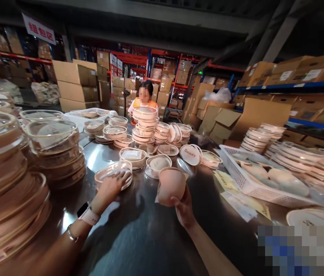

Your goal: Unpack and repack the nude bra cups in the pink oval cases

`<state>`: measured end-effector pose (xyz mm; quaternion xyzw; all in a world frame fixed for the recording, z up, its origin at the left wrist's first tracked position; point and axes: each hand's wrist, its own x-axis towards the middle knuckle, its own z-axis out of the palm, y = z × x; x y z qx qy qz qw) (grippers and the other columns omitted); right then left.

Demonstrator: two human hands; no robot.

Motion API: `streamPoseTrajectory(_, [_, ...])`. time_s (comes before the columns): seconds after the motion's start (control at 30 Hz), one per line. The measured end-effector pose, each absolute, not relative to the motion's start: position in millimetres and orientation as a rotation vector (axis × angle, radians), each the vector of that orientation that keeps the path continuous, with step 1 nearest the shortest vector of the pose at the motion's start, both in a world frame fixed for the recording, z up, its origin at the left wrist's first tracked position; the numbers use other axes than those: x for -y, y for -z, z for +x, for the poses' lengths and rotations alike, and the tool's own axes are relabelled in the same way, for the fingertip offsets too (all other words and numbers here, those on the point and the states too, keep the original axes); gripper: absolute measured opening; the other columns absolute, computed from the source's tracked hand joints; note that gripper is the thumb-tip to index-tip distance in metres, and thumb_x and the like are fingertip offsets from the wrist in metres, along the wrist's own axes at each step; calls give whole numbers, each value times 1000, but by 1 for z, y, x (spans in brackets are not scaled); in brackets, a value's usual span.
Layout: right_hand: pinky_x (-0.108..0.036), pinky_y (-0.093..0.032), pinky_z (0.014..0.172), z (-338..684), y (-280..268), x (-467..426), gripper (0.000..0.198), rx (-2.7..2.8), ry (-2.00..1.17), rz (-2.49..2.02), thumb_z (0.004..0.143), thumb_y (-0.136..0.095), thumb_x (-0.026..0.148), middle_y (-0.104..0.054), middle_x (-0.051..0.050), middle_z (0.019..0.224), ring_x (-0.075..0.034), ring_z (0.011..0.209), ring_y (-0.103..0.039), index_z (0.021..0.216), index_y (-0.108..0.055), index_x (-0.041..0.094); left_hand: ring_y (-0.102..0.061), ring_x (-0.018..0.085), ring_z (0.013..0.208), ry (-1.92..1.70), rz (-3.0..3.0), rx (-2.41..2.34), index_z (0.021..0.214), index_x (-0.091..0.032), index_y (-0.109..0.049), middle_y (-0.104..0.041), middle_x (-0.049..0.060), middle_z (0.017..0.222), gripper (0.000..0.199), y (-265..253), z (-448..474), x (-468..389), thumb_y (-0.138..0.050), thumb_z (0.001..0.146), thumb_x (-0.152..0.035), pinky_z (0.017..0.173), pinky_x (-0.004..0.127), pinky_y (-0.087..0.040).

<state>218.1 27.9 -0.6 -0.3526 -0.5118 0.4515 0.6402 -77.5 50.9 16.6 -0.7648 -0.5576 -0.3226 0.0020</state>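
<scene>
My left hand (114, 184) rests with its fingers stretched out over a round, clear-topped case (101, 175) on the dark metal table (121, 241). My right hand (185, 209) is closed round the lower right side of a peach, rounded, cup-shaped piece (171, 187), held just above the table. Some white paper or a label shows behind this piece. Beyond it sits another round clear case (158, 165) with a pale content. A round case with lettering on its face (190, 154) leans tilted a little to the right.
Tall stacks of round cases (55, 149) stand at left, and more are heaped (144, 124) mid-table. On the right, a white perforated basket (254, 188) holds pale rounded pieces. Yellow and white paper slips (241, 201) lie beside it. Across the table is a person (152, 105).
</scene>
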Motion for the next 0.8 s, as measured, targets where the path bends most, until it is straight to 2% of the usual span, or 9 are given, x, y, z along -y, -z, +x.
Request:
streamPoseTrajectory(0.1, [-44,-56,87,237,-9,-32,57,1675,-402,-875,67,-80,33,-68,-14,114,-30,103,-66,118,-58,20,-61,33,114,1049,-2394,1621,96,-24,-73,-65,13,123,26,-24,-73,-46,-50,88,-16,96,51,-48])
streamPoseTrajectory(0.17, [-46,-55,92,246,-14,-33,43,2024,-48,-779,77,-73,30,-66,-14,121,-30,111,-64,116,-60,22,-59,33,114,1077,-2372,1566,99,-23,-74,-64,14,122,25,-25,-62,-40,-50,90,-21,95,51,-48])
streamPoseTrajectory(0.23, [-45,-56,90,246,-19,-32,33,2203,214,-714,86,-67,30,-64,-12,127,-28,115,-63,117,-60,25,-58,33,114,1093,-2384,1499,110,-25,-72,-63,13,120,25,-23,-47,-32,-58,88,-25,95,49,-47])
streamPoseTrajectory(0.33, [-40,-58,81,230,-23,-24,29,2285,432,-707,93,-60,28,-66,-14,123,-27,108,-65,122,-61,25,-56,34,116,1063,-2437,1380,117,-29,-68,-63,11,121,44,-18,-21,-15,-78,74,-29,105,54,-39])
streamPoseTrajectory(0.47, [-34,-57,86,217,-31,-8,29,2374,177,-482,97,-52,25,-67,-10,120,-22,108,-65,125,-60,27,-59,33,108,1029,-2466,1339,118,-32,-68,-63,11,119,55,-24,-3,10,-83,66,-43,108,63,-28])
streamPoseTrajectory(0.53, [-34,-55,91,220,-36,-5,30,2289,-22,-507,99,-49,30,-67,-8,120,-20,109,-64,128,-59,28,-58,34,107,1084,-2528,1368,121,-35,-67,-64,10,116,57,-32,-6,15,-80,68,-51,103,60,-35])
streamPoseTrajectory(0.6, [-34,-54,88,225,-37,-7,31,2272,-167,-579,99,-48,32,-70,-8,113,-20,102,-65,126,-61,26,-57,32,110,1180,-2645,1430,127,-36,-64,-63,10,119,49,-37,-14,13,-64,81,-55,97,52,-43])
streamPoseTrajectory(0.7, [-31,-51,73,227,-28,-17,24,2434,-309,-758,95,-53,33,-74,-7,89,-21,81,-66,100,-73,22,-52,32,119,1272,-2844,1448,130,-34,-61,-59,11,129,49,-39,-25,1,-35,95,-55,104,55,-39])
streamPoseTrajectory(0.8, [-27,-45,62,225,-16,-28,33,2421,-467,-1077,92,-51,33,-73,-6,74,-20,68,-65,70,-72,21,-42,34,131,1211,-2990,1356,120,-33,-68,-52,10,138,52,-38,-30,-9,-39,90,-64,115,63,-20])
